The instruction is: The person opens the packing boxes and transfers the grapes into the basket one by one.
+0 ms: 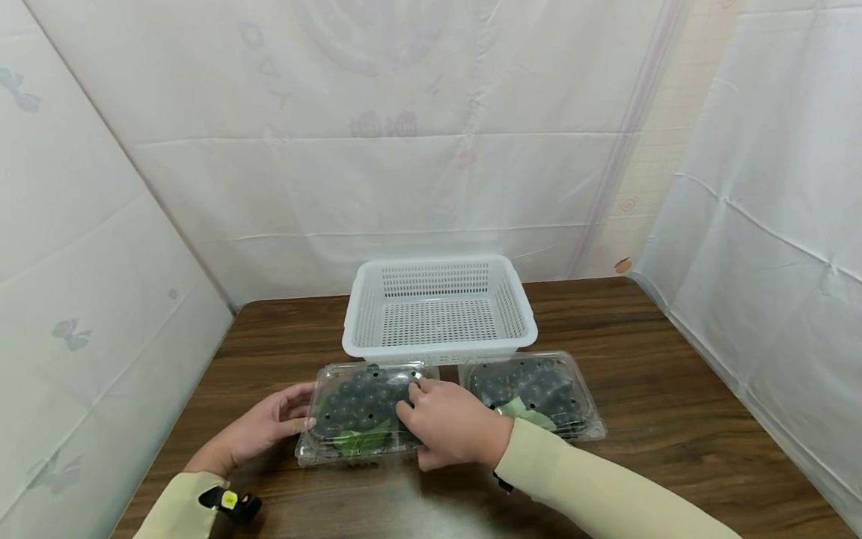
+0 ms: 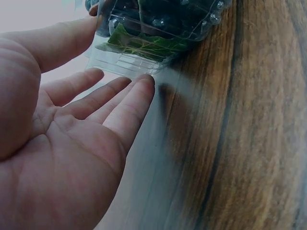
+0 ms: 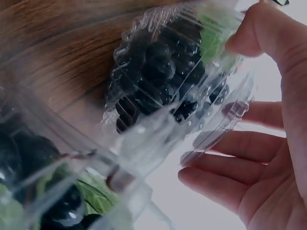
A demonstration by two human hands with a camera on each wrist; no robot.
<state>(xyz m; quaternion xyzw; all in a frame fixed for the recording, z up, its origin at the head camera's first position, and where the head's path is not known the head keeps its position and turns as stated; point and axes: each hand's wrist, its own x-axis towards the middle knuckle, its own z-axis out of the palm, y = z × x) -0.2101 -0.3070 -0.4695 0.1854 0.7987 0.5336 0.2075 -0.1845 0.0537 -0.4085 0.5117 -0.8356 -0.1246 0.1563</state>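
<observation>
Two clear plastic boxes of dark grapes lie side by side on the wooden table. My left hand (image 1: 266,423) is at the outer end of the left grape box (image 1: 353,397), thumb against its side; in the left wrist view its fingers (image 2: 129,112) are nearly straight, with tips at the box's rim. My right hand (image 1: 458,423) grips the inner end of that same box, fingers over the lid and thumb at the front. Green leaf (image 1: 364,440) shows through the plastic. The right grape box (image 1: 552,389) lies behind my right wrist, partly hidden by it.
A white perforated basket (image 1: 357,314) stands right behind both boxes, with nothing in it. Brown wood table (image 1: 646,359) extends to the right and left. White sheeting (image 1: 404,187) hangs at the back and on both sides.
</observation>
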